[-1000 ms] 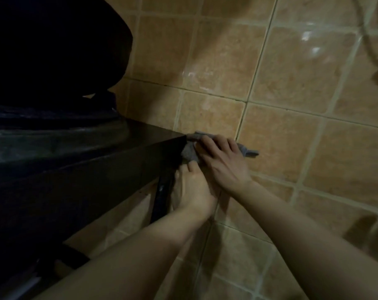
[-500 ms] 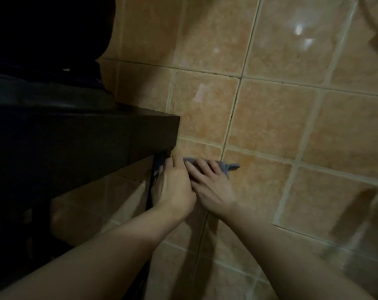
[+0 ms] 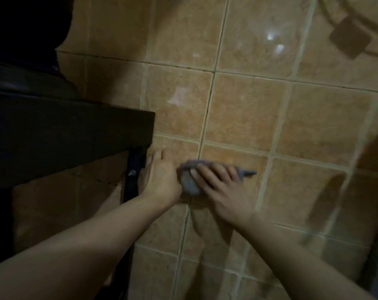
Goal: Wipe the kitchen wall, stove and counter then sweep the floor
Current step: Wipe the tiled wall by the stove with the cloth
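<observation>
Where tan tiled wall (image 3: 244, 113) meets dark stand (image 3: 71, 135), right hand (image 3: 222, 191) flat-fingered on grey cloth (image 3: 190, 182), left hand (image 3: 160, 180) grip unclear.

the wall (image 3: 248, 109) is glazed tan ceramic tile, glossy enough to catch light spots, with pale matt grout lines. the grey rag (image 3: 190, 182) looks like soft, matt cloth. the dark counter (image 3: 75, 131) edge looks smooth and dull; its material is unclear.
</observation>
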Available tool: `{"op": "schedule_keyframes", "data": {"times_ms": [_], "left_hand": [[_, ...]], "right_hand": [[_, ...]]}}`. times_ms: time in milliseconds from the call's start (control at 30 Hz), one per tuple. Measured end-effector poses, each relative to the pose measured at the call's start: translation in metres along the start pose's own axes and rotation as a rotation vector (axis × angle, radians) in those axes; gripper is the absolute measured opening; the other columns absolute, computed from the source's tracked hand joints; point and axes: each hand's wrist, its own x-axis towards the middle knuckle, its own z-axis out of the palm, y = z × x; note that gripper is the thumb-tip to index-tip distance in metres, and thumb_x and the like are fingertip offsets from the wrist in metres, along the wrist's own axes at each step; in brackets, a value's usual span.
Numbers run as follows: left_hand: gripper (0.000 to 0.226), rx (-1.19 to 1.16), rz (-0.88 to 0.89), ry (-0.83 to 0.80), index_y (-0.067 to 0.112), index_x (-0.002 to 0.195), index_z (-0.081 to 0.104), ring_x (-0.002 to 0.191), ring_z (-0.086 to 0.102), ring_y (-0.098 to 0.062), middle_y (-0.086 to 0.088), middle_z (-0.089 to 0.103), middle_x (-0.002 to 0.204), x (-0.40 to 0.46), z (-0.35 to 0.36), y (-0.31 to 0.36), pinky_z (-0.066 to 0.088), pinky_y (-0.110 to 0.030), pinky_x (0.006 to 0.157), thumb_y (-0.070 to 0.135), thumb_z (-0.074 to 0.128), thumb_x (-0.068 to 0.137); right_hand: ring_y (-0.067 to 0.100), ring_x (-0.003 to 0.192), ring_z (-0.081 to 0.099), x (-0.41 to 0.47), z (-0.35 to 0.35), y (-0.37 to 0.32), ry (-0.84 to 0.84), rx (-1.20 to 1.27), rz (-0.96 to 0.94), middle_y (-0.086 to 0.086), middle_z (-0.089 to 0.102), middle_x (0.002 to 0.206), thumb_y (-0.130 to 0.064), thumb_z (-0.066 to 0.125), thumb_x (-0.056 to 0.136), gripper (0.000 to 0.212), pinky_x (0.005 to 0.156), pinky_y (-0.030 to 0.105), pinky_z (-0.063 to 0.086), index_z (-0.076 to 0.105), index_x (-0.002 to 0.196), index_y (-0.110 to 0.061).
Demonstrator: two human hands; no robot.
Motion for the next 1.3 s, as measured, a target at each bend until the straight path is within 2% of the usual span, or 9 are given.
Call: {"op": "schedule_keyframes", "data": {"times_ms": [133, 333, 433, 600, 700, 767, 1067, 1167, 1300], "left_hand": [[0.059, -0.027, 0.056, -0.019, 0.012, 0.136, 0.033, 0.127, 0.036, -0.029, -0.009, 0.034, 0.138, -0.001, 0.014, 0.01, 0.038, -0.04, 0.1, 0.017, 0.059, 0.084], [0.072, -0.082, 0.085, 0.089, 0.012, 0.143, 0.024, 0.131, 0.029, -0.03, -0.013, 0.023, 0.143, 0.004, 0.023, 0.033, 0.031, -0.038, 0.108, 0.006, 0.059, 0.08], [0.075, -0.058, 0.135, 0.116, 0.014, 0.142, 0.025, 0.131, 0.028, -0.03, -0.011, 0.022, 0.145, 0.003, 0.026, 0.039, 0.03, -0.038, 0.108, 0.009, 0.061, 0.077], [0.076, 0.008, 0.227, 0.121, 0.015, 0.145, 0.022, 0.134, 0.025, -0.027, -0.006, 0.018, 0.15, -0.005, 0.035, 0.051, 0.03, -0.038, 0.109, 0.012, 0.058, 0.079], [0.076, 0.01, 0.295, 0.104, 0.016, 0.146, 0.021, 0.136, 0.02, -0.024, -0.001, 0.015, 0.153, -0.008, 0.038, 0.062, 0.027, -0.037, 0.11, 0.01, 0.057, 0.08], [0.075, 0.019, 0.332, 0.091, 0.017, 0.147, 0.021, 0.138, 0.016, -0.022, 0.001, 0.013, 0.154, -0.009, 0.039, 0.072, 0.025, -0.036, 0.11, 0.008, 0.056, 0.081], [0.077, 0.041, 0.361, 0.039, 0.017, 0.145, 0.023, 0.138, 0.016, -0.024, 0.0, 0.01, 0.155, -0.026, 0.055, 0.09, 0.029, -0.037, 0.11, 0.007, 0.058, 0.078], [0.075, 0.066, 0.436, 0.037, 0.018, 0.145, 0.023, 0.135, 0.017, -0.022, 0.002, 0.012, 0.155, -0.032, 0.061, 0.099, 0.028, -0.036, 0.109, 0.007, 0.056, 0.079], [0.077, 0.062, 0.502, 0.025, 0.019, 0.148, 0.018, 0.135, 0.018, -0.022, 0.003, 0.013, 0.155, -0.031, 0.067, 0.112, 0.025, -0.036, 0.11, 0.008, 0.055, 0.08]], "right_hand": [[0.032, 0.113, 0.04, -0.01, -0.006, 0.017, -0.058, -0.041, -0.086, 0.01, 0.058, 0.129, -0.024, 0.04, 0.076, 0.059, 0.091, 0.044, 0.03, 0.053, 0.133, -0.012], [0.03, 0.116, 0.037, 0.019, -0.035, 0.084, 0.151, -0.149, 0.287, 0.014, 0.056, 0.131, -0.021, 0.044, 0.088, 0.048, 0.095, 0.042, 0.027, 0.054, 0.134, -0.013], [0.032, 0.12, 0.041, -0.023, -0.02, 0.061, 0.163, -0.1, 0.198, 0.014, 0.053, 0.136, -0.019, 0.051, 0.089, 0.047, 0.103, 0.047, 0.032, 0.052, 0.135, -0.011], [0.029, 0.126, 0.04, -0.087, -0.014, 0.056, -0.013, -0.122, 0.001, 0.008, 0.041, 0.145, -0.027, 0.05, 0.088, 0.055, 0.108, 0.047, 0.028, 0.04, 0.14, -0.016], [0.032, 0.12, 0.041, -0.063, -0.03, 0.098, 0.174, -0.081, 0.236, 0.013, 0.051, 0.136, -0.018, 0.047, 0.092, 0.042, 0.103, 0.047, 0.032, 0.049, 0.134, -0.011], [0.032, 0.123, 0.037, -0.051, -0.038, 0.124, 0.245, -0.12, 0.394, 0.012, 0.043, 0.138, -0.015, 0.048, 0.093, 0.042, 0.104, 0.046, 0.031, 0.048, 0.134, -0.01], [0.029, 0.126, 0.037, -0.15, -0.029, 0.073, 0.052, -0.051, 0.306, 0.005, 0.034, 0.142, -0.016, 0.053, 0.087, 0.054, 0.108, 0.047, 0.028, 0.036, 0.138, -0.016], [0.027, 0.128, 0.032, -0.121, -0.044, 0.105, 0.147, 0.032, 0.515, 0.011, 0.044, 0.139, -0.013, 0.039, 0.089, 0.046, 0.108, 0.04, 0.026, 0.049, 0.134, -0.011], [0.028, 0.131, 0.027, -0.106, -0.047, 0.131, 0.216, 0.033, 0.663, 0.012, 0.043, 0.14, -0.008, 0.04, 0.088, 0.047, 0.11, 0.049, 0.027, 0.049, 0.134, -0.009]]}}
